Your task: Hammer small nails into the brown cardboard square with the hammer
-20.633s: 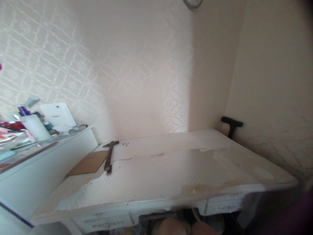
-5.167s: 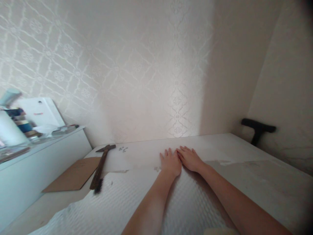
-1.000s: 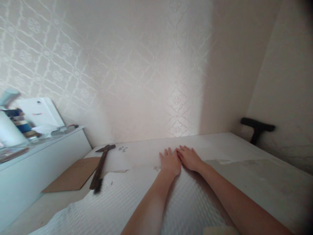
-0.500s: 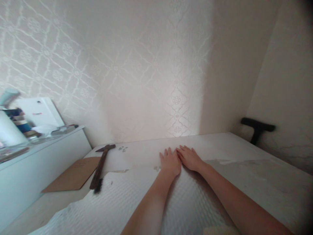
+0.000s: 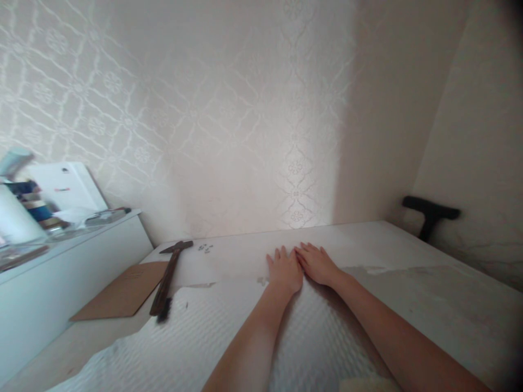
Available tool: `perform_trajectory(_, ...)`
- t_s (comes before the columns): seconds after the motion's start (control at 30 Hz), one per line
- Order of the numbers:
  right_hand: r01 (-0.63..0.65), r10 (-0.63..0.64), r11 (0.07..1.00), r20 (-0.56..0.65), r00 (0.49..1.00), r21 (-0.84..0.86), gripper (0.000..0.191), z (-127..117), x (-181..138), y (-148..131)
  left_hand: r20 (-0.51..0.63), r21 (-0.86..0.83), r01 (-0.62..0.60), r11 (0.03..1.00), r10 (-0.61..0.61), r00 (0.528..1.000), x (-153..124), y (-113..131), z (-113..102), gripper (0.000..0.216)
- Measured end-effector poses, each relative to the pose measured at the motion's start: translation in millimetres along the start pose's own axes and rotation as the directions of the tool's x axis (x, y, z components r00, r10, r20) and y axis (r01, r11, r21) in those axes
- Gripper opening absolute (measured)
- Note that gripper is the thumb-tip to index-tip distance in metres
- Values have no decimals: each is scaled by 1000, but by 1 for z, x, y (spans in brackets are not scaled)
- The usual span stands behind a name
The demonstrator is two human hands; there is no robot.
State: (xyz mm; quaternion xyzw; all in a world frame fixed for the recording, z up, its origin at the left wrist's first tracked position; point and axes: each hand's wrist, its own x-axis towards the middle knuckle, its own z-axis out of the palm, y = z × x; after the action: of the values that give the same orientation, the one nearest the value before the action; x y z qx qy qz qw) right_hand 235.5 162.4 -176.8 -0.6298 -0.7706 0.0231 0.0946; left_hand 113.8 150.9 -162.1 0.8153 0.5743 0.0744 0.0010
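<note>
My left hand (image 5: 285, 270) and my right hand (image 5: 315, 263) lie flat side by side on a white table top (image 5: 412, 283), fingers stretched out and touching nothing but the surface. They rest at the far edge of a textured white sheet (image 5: 196, 337) that covers the near part of the table. A hammer (image 5: 167, 277) with a dark wooden handle lies to the left, well apart from both hands. Several small nails (image 5: 205, 248) lie just beyond its head.
A brown cardboard piece (image 5: 120, 291) lies left of the hammer. A white cabinet (image 5: 61, 272) at the left carries bottles and clutter. A black T-shaped handle (image 5: 430, 213) stands at the right wall. Patterned wallpaper rises behind the table.
</note>
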Motion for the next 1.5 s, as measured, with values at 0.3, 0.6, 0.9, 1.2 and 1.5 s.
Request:
perform_trajectory(0.3,-9,9,1000,3,1000,5,49,-2,-1,-1,10,-1,-2,1000,2,1000,0,0,0,48)
perform_trajectory(0.6,-6,6,1000,-1,1000,-5,49,-3,-2,-3,4,13,5,1000,-5,1000,0,0,0,47)
perform_trajectory(0.9,-2,2,1000,0,1000,6,49,-2,-2,-2,-17,-3,-4,1000,4,1000,0,0,0,47)
perform_trajectory(1.2,-5,5,1000,4,1000,-2,49,-3,-2,-3,-21,-13,-3,1000,3,1000,-1,0,1,46)
perform_trajectory(1.5,9,-9,1000,-14,1000,8,48,0,-1,-1,-22,-9,-3,1000,3,1000,0,0,1,47)
